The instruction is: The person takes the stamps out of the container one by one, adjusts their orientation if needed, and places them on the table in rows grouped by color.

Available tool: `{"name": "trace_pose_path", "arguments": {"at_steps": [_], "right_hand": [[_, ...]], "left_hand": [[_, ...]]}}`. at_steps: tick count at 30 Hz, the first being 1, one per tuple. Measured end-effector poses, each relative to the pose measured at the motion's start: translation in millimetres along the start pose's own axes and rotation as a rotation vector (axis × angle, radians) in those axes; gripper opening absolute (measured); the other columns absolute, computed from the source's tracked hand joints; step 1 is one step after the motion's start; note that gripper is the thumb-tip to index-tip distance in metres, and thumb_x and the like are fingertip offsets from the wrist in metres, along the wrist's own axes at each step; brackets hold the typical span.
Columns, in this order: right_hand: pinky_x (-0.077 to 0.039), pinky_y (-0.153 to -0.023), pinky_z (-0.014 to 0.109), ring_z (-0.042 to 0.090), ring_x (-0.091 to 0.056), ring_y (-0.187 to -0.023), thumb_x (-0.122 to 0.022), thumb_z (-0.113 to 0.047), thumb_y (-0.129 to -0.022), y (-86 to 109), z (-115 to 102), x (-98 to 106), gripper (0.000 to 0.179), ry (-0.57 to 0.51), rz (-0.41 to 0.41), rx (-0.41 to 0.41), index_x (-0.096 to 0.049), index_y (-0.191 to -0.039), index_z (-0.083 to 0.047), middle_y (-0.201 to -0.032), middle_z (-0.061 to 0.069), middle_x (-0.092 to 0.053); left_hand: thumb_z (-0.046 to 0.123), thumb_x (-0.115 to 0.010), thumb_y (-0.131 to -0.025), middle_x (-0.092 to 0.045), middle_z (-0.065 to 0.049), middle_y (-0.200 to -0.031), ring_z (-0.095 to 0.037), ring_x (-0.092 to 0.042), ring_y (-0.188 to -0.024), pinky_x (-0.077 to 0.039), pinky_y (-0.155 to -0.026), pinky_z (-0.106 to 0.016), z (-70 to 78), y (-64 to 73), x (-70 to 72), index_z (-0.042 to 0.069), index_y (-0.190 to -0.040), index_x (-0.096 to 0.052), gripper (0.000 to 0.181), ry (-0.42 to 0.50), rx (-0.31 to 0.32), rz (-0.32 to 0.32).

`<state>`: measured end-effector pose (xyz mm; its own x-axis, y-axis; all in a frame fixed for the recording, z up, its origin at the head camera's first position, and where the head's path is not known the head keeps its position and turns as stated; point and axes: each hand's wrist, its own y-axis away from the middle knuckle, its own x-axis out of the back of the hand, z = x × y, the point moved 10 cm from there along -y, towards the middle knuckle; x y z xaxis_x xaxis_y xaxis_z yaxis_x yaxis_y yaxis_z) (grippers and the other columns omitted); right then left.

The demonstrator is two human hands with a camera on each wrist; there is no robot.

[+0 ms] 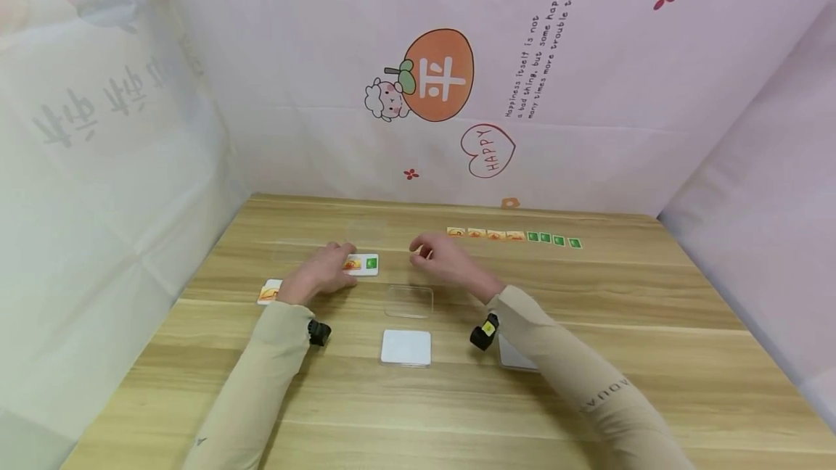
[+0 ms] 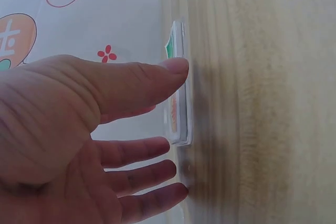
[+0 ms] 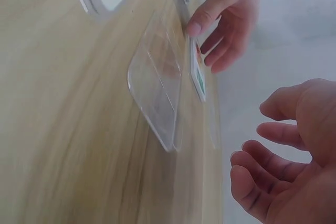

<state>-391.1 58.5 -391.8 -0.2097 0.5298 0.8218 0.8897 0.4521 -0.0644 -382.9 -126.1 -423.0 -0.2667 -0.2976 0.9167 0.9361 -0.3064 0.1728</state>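
A white rectangular block (image 1: 370, 270) bears an orange-and-yellow sticker and a green sticker and lies flat on the table. My left hand (image 1: 321, 272) is at its left part. In the left wrist view the thumb (image 2: 157, 80) overlaps the block's near side, while the other fingers stretch out straight past it. My right hand (image 1: 444, 258) hovers to the right of this block, fingers loosely bent and nothing between them in the right wrist view. Nearer to me lies a clear plastic cover (image 1: 408, 302), also seen in the right wrist view.
Orange-and-yellow stickers (image 1: 494, 236) and green stickers (image 1: 545, 237) form a row at the back right. Another stickered white block (image 1: 268, 291) is partly behind the left hand. A plain white block (image 1: 406, 347) lies in front, and another white block (image 1: 514, 357) sits under the right sleeve.
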Motion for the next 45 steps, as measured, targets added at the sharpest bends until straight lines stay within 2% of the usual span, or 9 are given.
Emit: {"name": "trace_pose_path", "arguments": {"at_steps": [12, 18, 23, 33, 45], "right_hand": [[-0.048, -0.067, 0.026, 0.016, -0.057, -0.083, -0.058, -0.026, -0.097, -21.7, -10.0, -24.2, 0.024, -0.016, -0.059, -0.028, -0.065, -0.116, -0.013, -0.1, 0.004, -0.065], [-0.046, -0.068, 0.027, 0.017, -0.057, -0.083, -0.059, -0.022, -0.097, -32.0, -22.0, -35.8, 0.023, -0.021, -0.097, -0.022, -0.065, -0.116, -0.011, -0.099, 0.007, -0.065], [-0.043, -0.065, 0.024, 0.016, -0.055, -0.08, -0.06, -0.021, -0.097, -39.7, -25.5, -42.9, 0.019, -0.008, -0.088, -0.018, -0.066, -0.112, -0.012, -0.096, 0.006, -0.065], [-0.043, -0.065, 0.024, 0.017, -0.055, -0.085, -0.06, -0.021, -0.097, -51.6, -24.0, -55.2, 0.022, -0.042, -0.11, -0.036, -0.065, -0.117, -0.011, -0.101, 0.007, -0.064], [-0.042, -0.062, 0.023, 0.016, -0.054, -0.078, -0.061, -0.02, -0.097, -59.9, -25.6, -65.4, 0.022, -0.057, -0.117, -0.06, -0.065, -0.116, -0.011, -0.098, 0.007, -0.064]], "left_hand": [[0.028, -0.065, -0.094, -0.042, -0.024, -0.146, -0.041, -0.041, -0.132, -0.037, -0.106, -0.056, -6.0, 0.0, 0.1, 0.005, -0.147, -0.04, 0.063, -0.002, 0.03, 0.01], [0.032, -0.065, -0.094, -0.043, -0.023, -0.144, -0.04, -0.043, -0.129, -0.039, -0.104, -0.056, -9.5, -2.6, -0.9, 0.007, -0.147, -0.041, 0.063, -0.012, 0.049, 0.002], [0.033, -0.065, -0.093, -0.044, -0.024, -0.143, -0.04, -0.044, -0.125, -0.04, -0.102, -0.056, -10.2, -5.2, -1.0, 0.006, -0.146, -0.041, 0.064, -0.028, 0.044, -0.002], [0.035, -0.065, -0.094, -0.044, -0.025, -0.142, -0.039, -0.045, -0.121, -0.04, -0.102, -0.055, -14.0, -7.2, -0.2, 0.007, -0.146, -0.042, 0.063, -0.051, 0.043, -0.007], [0.037, -0.064, -0.094, -0.044, -0.024, -0.144, -0.042, -0.041, -0.129, -0.039, -0.104, -0.056, -15.8, -10.2, -1.0, 0.007, -0.146, -0.042, 0.064, -0.077, 0.039, -0.001]]}}
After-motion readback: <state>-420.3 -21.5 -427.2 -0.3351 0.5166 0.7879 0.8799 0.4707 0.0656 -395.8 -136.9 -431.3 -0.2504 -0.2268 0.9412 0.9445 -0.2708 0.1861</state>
